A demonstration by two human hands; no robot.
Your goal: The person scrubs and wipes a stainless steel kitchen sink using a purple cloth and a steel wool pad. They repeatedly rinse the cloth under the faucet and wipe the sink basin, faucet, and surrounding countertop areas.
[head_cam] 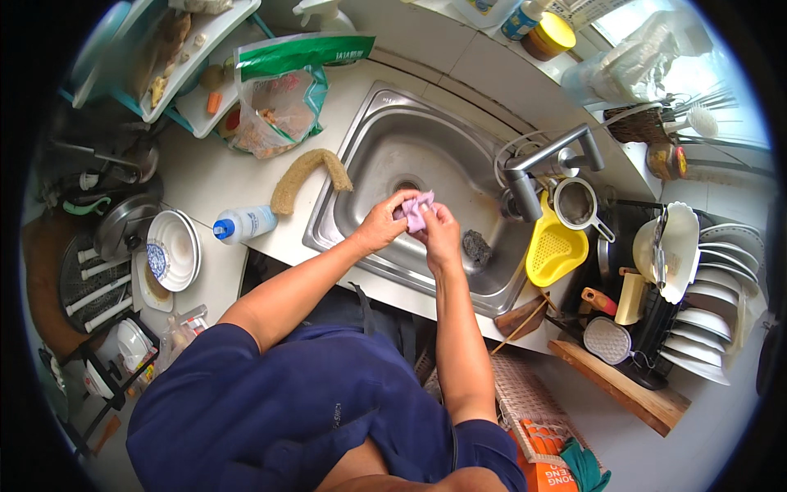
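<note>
A crumpled lilac cloth (415, 210) is bunched between my two hands, over the stainless-steel sink (424, 132). The fingers of my left hand (387, 222) close on its left side. My right hand (441, 237) grips it from the right, thumb on top. Below, a dark wire scouring pad (476, 247) lies on the sink floor, to the right of my hands. The drain (406, 185) shows just beyond the cloth. At the right, the faucet (524, 187) reaches over the sink edge, and I see no water running from it.
A curved loofah piece (307, 175) overlaps the sink's left rim. Beside it lies a bottle with a blue cap (245, 224). A yellow strainer basket (556, 252) hangs at the right corner. Farther right stands a dish rack with plates (707, 320). A plastic bag (276, 104) sits behind left.
</note>
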